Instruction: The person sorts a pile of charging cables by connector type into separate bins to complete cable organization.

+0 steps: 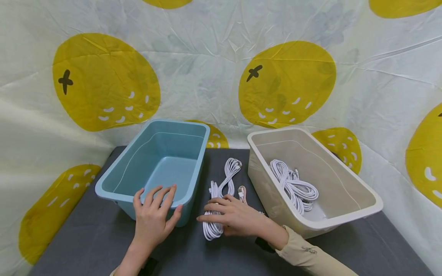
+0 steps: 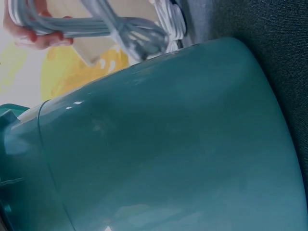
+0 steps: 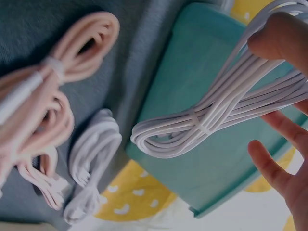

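Right hand (image 1: 238,217) sideways, seemingly round white cable (image 3: 209,113)

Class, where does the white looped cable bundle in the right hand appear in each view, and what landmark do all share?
Head: the white looped cable bundle is at lower centre, partly under the right hand.
Left wrist: the bundle is at the upper left.
Right wrist: the bundle stretches from left of centre to the right edge.
Shared landmark: the blue rectangular plastic bin.
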A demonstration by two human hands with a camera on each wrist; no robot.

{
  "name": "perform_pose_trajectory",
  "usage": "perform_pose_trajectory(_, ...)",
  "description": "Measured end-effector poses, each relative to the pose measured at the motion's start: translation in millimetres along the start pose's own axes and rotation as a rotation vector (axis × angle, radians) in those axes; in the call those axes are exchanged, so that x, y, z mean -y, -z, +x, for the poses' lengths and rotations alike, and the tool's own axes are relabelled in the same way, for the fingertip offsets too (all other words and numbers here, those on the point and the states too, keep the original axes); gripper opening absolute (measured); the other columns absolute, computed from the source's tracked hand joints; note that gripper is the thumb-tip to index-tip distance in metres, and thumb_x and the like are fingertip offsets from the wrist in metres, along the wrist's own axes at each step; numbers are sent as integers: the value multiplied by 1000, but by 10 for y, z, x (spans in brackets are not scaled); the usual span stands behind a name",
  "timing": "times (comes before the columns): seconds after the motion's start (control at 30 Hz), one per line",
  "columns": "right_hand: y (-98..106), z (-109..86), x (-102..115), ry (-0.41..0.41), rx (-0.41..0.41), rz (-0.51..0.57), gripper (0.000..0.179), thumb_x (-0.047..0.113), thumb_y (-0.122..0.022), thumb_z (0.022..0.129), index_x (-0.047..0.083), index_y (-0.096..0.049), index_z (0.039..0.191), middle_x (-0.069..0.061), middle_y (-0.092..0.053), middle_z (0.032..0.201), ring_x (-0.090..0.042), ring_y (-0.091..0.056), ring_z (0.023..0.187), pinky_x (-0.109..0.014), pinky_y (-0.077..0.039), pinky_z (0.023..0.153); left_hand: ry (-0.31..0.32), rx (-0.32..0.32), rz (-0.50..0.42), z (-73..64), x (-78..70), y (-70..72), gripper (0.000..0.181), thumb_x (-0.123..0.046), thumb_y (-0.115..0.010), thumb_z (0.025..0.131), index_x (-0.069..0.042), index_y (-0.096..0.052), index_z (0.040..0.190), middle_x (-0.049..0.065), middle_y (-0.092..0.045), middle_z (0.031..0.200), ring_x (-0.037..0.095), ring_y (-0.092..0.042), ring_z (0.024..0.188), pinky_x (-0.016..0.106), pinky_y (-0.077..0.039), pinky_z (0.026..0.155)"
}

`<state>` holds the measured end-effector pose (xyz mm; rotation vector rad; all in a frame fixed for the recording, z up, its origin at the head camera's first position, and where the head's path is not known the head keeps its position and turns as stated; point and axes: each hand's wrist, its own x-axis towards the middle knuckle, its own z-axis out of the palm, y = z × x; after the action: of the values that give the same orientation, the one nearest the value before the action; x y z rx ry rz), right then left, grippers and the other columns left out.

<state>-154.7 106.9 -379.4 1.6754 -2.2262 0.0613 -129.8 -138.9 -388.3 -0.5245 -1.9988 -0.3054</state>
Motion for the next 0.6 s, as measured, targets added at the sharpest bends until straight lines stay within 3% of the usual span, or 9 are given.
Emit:
perform_pose_trajectory(0.27,218,-23,24,5,-33,-129,77,21,-77,60,29,-44,129,5,-54,114,-12,-48,109,-31,-39,81,-4,-17,-3,-2,10,-9,48,-44,-38,90,-8,-65,106,11,-65,88,31,-56,89,59,-28,85)
perform_pose_trajectory(0.6,513,-100,78,-26,-44,-195,76,30,-79,60,31,-44,128,6,-55,112,-12,-49,107,-33,-38,80,-4,-21,-8,-3,9,-12,49,-44,-38,90,-6,-66,105,11,-65,89,31,-56,89,58,-27,86)
